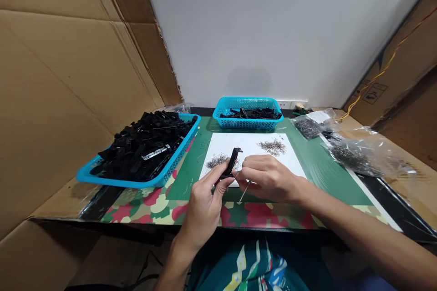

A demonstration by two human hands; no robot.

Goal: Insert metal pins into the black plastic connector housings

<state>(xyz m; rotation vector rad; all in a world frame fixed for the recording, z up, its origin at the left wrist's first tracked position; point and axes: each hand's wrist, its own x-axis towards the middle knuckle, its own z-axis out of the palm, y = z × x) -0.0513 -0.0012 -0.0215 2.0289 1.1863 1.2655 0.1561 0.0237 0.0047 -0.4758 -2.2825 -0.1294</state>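
My left hand (207, 200) is closed around a black plastic part (232, 162), which it holds up at a tilt over the front of the white sheet (251, 141). Close against that part, my right hand (264, 176) has its fingers pinched together. A thin metal rod-like tool (244, 192) sticks out below the right hand, pointing down and toward me. Whether the right fingertips also pinch something small is hidden. Two piles of small metal springs or clips lie on the sheet, a left pile (218, 161) partly behind the left hand and a right pile (272, 147).
A large blue basket (155, 185) heaped with black parts stands at the left. A smaller blue basket (248, 123) with black parts sits at the back. Clear bags of small metal pieces, a far bag (309, 125) and a nearer bag (355, 157), lie right. Cardboard (68, 54) walls the left.
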